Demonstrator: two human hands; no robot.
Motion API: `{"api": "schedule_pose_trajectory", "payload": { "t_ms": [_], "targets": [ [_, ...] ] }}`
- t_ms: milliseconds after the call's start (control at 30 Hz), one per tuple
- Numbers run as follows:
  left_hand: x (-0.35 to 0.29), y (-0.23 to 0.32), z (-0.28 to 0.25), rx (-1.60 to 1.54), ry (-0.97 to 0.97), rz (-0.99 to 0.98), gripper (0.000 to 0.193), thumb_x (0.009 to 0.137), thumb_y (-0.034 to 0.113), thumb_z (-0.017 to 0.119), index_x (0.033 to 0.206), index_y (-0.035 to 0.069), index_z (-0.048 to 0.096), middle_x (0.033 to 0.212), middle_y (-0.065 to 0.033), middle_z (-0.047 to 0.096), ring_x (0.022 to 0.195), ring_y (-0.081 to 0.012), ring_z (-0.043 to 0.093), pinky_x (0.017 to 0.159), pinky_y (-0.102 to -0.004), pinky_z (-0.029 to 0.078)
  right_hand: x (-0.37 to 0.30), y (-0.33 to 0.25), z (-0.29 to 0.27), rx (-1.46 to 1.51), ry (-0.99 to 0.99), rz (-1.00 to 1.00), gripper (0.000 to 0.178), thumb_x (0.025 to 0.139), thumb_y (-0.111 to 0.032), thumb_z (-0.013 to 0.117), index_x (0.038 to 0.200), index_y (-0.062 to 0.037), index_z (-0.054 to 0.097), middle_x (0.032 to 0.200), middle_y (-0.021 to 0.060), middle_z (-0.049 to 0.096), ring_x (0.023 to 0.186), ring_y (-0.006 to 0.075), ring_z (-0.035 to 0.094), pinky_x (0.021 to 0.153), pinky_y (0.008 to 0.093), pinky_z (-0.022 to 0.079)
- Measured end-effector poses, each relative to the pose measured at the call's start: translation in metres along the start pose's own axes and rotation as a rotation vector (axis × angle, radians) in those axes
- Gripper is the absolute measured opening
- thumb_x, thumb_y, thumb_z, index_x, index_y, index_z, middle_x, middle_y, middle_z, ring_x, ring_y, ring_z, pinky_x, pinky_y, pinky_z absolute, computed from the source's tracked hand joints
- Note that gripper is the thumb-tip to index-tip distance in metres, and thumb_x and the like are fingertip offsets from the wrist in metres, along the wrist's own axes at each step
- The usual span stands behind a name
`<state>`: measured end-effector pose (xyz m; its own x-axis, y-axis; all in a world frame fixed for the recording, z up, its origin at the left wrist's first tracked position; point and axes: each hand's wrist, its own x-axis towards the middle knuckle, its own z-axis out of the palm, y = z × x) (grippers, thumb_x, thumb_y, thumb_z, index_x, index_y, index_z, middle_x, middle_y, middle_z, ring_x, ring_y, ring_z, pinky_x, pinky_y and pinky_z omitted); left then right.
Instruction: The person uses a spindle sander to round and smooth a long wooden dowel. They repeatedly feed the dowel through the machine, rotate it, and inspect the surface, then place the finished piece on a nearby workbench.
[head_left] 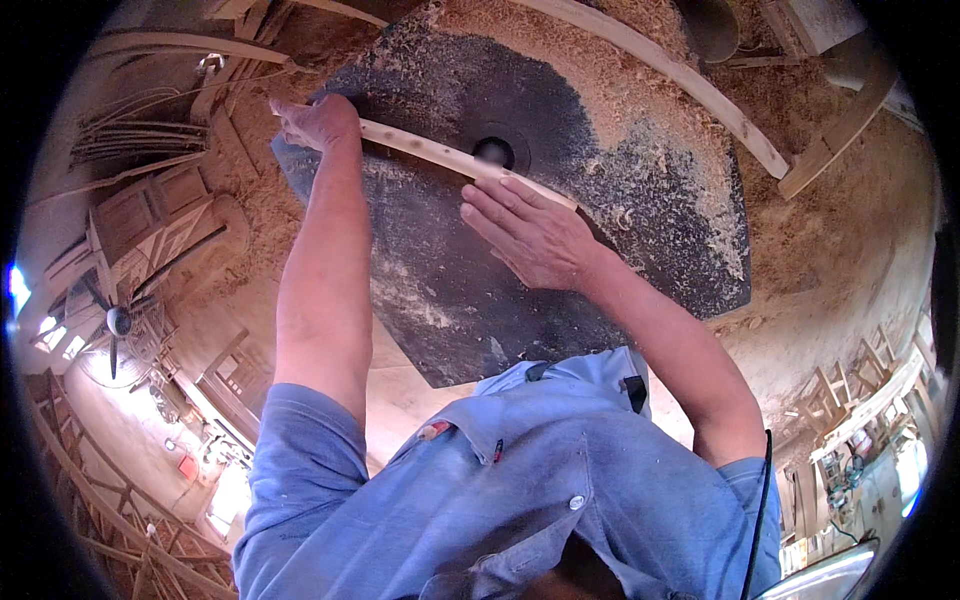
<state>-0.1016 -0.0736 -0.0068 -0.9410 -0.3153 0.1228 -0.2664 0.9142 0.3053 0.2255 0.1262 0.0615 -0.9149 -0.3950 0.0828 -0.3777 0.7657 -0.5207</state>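
Note:
A slim, slightly curved wooden strip (420,146) with darker knots lies across a dark machine table (430,270). My left hand (328,122) is closed around its left end, near the table's far left edge. Toward the strip's right end, my right hand (535,235) lies with fingers stretched out, their tips against the strip's near side. No grip by that hand shows. Between the two hands, the strip passes along a dark round opening with a blurred spindle (493,152) at its middle.
Wood shavings (660,170) cover the table's far right part and the floor beyond. A long curved board (680,75) runs along the far right, meeting another curved piece (840,135). A wooden cabinet frame (140,215) and stacked thin sticks (140,140) stand at left.

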Motion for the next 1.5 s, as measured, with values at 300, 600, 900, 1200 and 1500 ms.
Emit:
{"api": "schedule_pose_trajectory", "payload": {
  "t_ms": [300, 600, 900, 1200, 1500],
  "targets": [
    [0.0, 0.0, -0.011, -0.238, 0.003, 0.016, 0.089, 0.084, 0.003, 0.062, 0.163, -0.002, 0.02, 0.158, -0.0339, 0.033, 0.149, -0.045, 0.028, 0.126, -0.0492, 0.025, 0.007, -0.001, 0.001, 0.038, -0.002, -0.002, 0.069, 0.1, -0.033, 0.058, 0.157, 0.0006, 0.038, 0.167, 0.0165, 0.036, 0.157, 0.0289, 0.03, 0.133, 0.0463, 0.016],
    [0.011, -0.008, -0.014, -0.234, 0.013, -0.052, 0.094, 0.084, 0.009, 0.067, 0.163, -0.004, 0.018, 0.152, -0.0337, 0.041, 0.146, -0.0459, 0.033, 0.122, -0.0493, 0.032, 0.023, 0.001, -0.002, 0.107, -0.028, -0.004, 0.077, 0.097, -0.036, 0.064, 0.159, 0.0004, 0.036, 0.167, 0.0166, 0.036, 0.157, 0.0287, 0.028, 0.133, 0.0452, 0.015],
    [0.016, -0.002, -0.035, -0.21, -0.022, -0.057, 0.098, 0.082, 0.012, 0.073, 0.161, -0.007, 0.019, 0.139, -0.0368, 0.051, 0.135, -0.0468, 0.045, 0.116, -0.0486, 0.039, 0.042, 0.003, -0.001, 0.088, -0.053, -0.024, 0.08, 0.094, -0.036, 0.068, 0.157, 0.0019, 0.038, 0.165, 0.0166, 0.038, 0.157, 0.029, 0.03, 0.132, 0.0434, 0.019],
    [0.048, -0.036, -0.019, -0.227, 0.067, -0.06, 0.096, 0.08, 0.015, 0.078, 0.158, -0.008, 0.027, 0.134, -0.0353, 0.056, 0.129, -0.0473, 0.051, 0.112, -0.0481, 0.044, 0.061, 0.003, 0.001, 0.111, -0.041, -0.06, 0.082, 0.09, -0.036, 0.071, 0.155, 0.0034, 0.04, 0.164, 0.018, 0.04, 0.156, 0.0294, 0.031, 0.132, 0.0437, 0.019],
    [0.063, -0.058, -0.022, -0.127, 0.136, -0.131, 0.092, 0.082, 0.022, 0.079, 0.156, -0.006, 0.031, 0.135, -0.034, 0.059, 0.129, -0.0462, 0.056, 0.111, -0.0476, 0.047, 0.081, 0.002, 0.003, 0.064, -0.084, -0.105, 0.083, 0.089, -0.037, 0.073, 0.155, 0.0022, 0.041, 0.163, 0.0169, 0.041, 0.155, 0.0293, 0.034, 0.132, 0.0433, 0.02]
  ]
}}
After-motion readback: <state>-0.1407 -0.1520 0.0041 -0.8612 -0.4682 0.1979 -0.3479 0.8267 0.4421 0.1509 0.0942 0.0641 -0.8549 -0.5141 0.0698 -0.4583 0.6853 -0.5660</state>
